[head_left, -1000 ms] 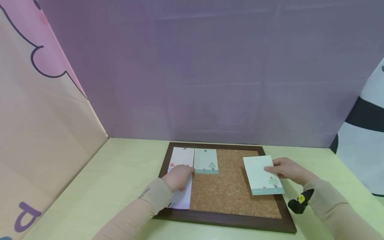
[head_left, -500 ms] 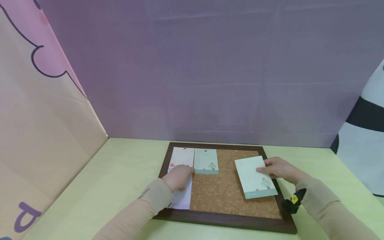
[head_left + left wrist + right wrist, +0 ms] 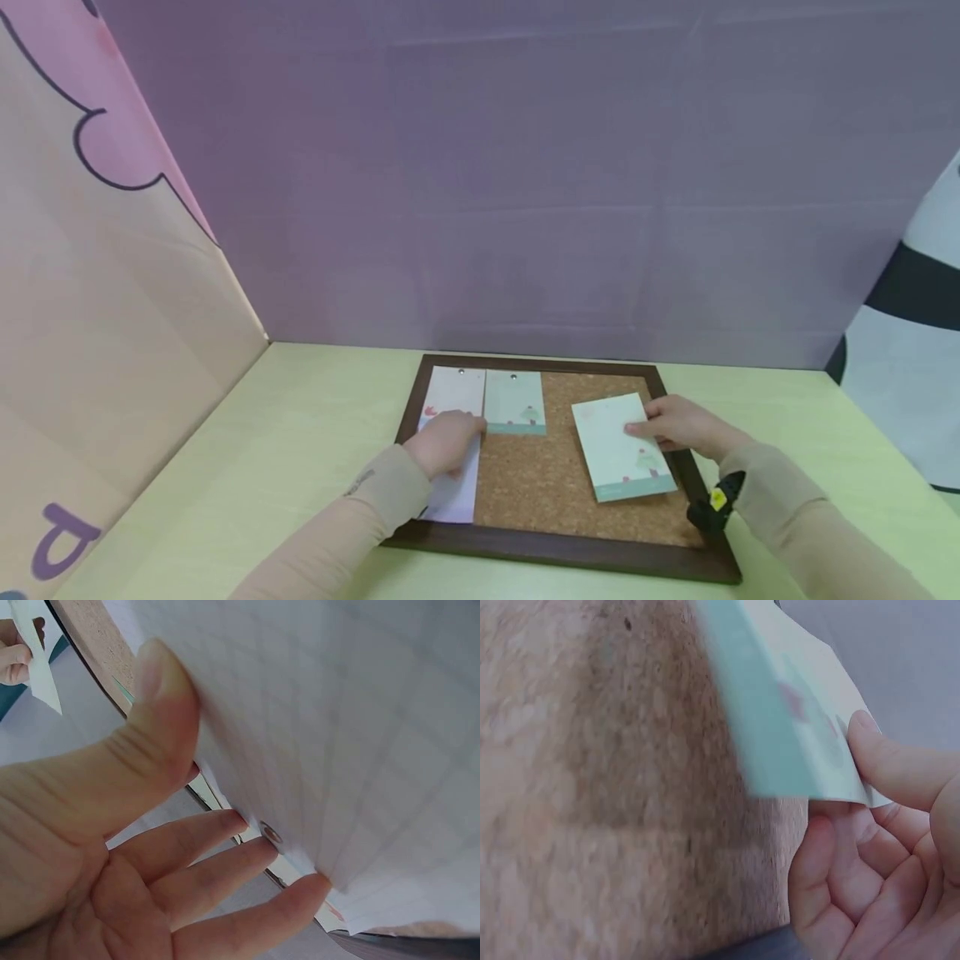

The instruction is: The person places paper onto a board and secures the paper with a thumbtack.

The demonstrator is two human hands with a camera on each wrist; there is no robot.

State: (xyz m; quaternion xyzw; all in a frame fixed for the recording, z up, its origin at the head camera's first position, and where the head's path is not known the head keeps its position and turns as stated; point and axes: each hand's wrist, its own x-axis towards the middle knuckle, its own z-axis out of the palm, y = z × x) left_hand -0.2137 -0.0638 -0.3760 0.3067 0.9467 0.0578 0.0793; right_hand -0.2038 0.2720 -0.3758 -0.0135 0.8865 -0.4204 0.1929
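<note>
My right hand [image 3: 684, 425] pinches a pale green sheet of notepaper [image 3: 615, 450] by its right edge, thumb on top. The sheet, printed with a tree and a darker green band, tilts above the cork board [image 3: 540, 483]; the right wrist view shows its shadow on the cork. My left hand [image 3: 446, 446] rests over a lavender sheet [image 3: 453, 502] at the board's left side. In the left wrist view its fingertips touch grid-lined paper [image 3: 360, 750] beside a round metal pin [image 3: 271, 832]. A white sheet [image 3: 459, 387] and another green sheet [image 3: 513, 402] are pinned along the top.
A dark brown wooden frame [image 3: 555, 552] edges the board, which lies on a pale yellow-green table [image 3: 300, 433]. A purple-grey cloth wall [image 3: 525, 192] stands behind. A patterned panel [image 3: 135, 333] flanks the left side. A black wrist device [image 3: 708, 510] sits at my right cuff.
My right hand has moved left, carrying the pale green sheet from over the board's right edge further in over the cork. My left hand has stayed put.
</note>
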